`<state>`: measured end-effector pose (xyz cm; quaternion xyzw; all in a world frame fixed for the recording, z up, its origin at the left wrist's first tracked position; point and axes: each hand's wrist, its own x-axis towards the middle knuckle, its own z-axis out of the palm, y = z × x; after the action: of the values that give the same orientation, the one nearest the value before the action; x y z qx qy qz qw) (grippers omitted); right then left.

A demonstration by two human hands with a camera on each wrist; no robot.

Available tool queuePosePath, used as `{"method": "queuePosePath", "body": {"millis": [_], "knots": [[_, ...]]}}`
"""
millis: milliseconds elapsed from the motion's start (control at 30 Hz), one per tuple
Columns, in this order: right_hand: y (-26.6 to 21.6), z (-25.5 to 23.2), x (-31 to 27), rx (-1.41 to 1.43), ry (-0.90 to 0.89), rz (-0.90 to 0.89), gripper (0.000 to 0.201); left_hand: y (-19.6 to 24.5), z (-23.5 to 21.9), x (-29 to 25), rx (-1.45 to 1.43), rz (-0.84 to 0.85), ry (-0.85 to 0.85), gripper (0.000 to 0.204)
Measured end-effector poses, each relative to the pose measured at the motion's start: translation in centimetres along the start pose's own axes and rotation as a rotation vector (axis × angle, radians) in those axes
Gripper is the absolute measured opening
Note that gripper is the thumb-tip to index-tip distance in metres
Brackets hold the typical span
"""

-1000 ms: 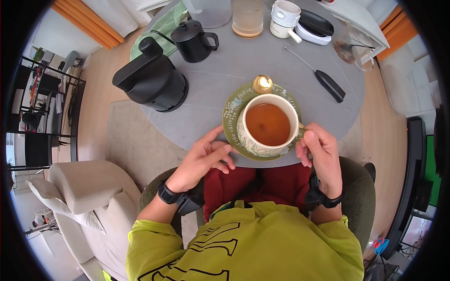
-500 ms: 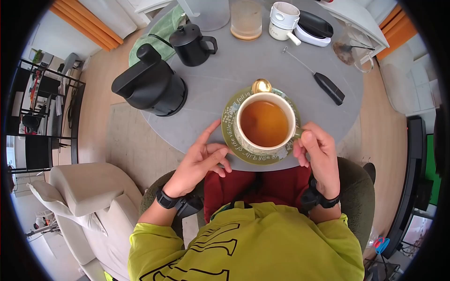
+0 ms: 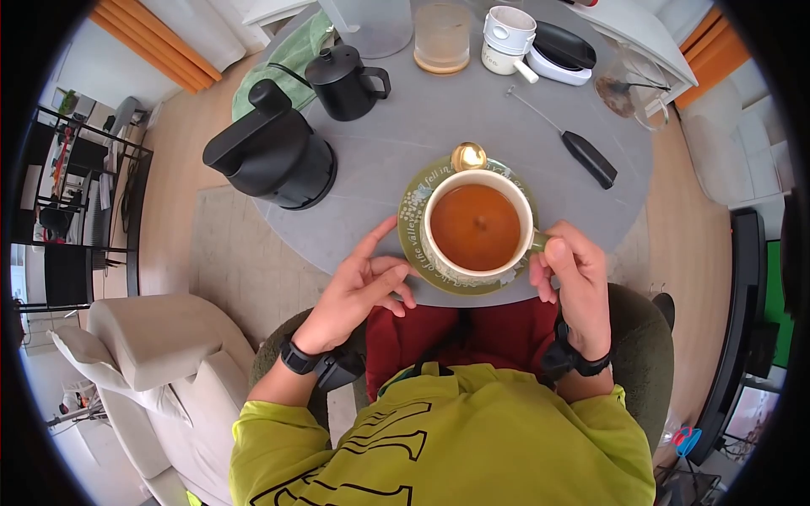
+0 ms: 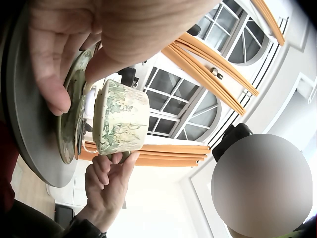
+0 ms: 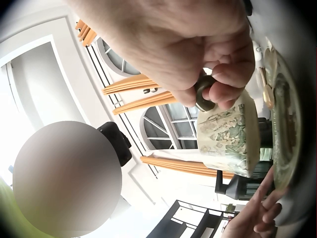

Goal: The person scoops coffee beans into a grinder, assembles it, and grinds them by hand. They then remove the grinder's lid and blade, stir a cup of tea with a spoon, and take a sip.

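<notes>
My right hand (image 3: 576, 274) pinches the green handle (image 3: 540, 242) of a cream cup (image 5: 228, 131) with a floral pattern. Brown liquid (image 3: 475, 228) fills much of the cup. Both wrist views show a gap between the cup and the green saucer (image 4: 69, 134) below it, so the cup is held raised. On the saucer's far side lies a gold spoon (image 3: 469, 157). Beside the saucer's near left edge is my left hand (image 3: 354, 291), index finger stretched along the rim and the other fingers loosely bent, holding nothing.
Left on the grey table (image 3: 371, 169) stand a black kettle (image 3: 270, 152) and a black lidded pot (image 3: 344, 84), near a green cloth (image 3: 295, 63). A milk frother (image 3: 588, 158) lies right. Along the back are a glass (image 3: 442, 38), white cups (image 3: 509, 38) and a glass jug (image 3: 629, 88).
The cup and saucer have shifted slightly left in the head view, and the liquid's surface reflection has changed. Both hands keep nearly the same pose; the right still holds the handle.
</notes>
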<state>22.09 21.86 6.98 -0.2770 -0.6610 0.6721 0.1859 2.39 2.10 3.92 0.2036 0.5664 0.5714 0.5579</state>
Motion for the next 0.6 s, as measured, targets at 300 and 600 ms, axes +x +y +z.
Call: {"method": "queuePosePath", "body": {"millis": [300, 600], "knots": [[0.53, -0.25, 0.15, 0.006, 0.027, -0.039, 0.031, 0.15, -0.07, -0.05, -0.025, -0.003, -0.019, 0.067], [0.51, -0.09, 0.0, 0.021, 0.003, -0.025, 0.032, 0.1, -0.04, -0.02, -0.005, -0.001, -0.014, 0.065]]}}
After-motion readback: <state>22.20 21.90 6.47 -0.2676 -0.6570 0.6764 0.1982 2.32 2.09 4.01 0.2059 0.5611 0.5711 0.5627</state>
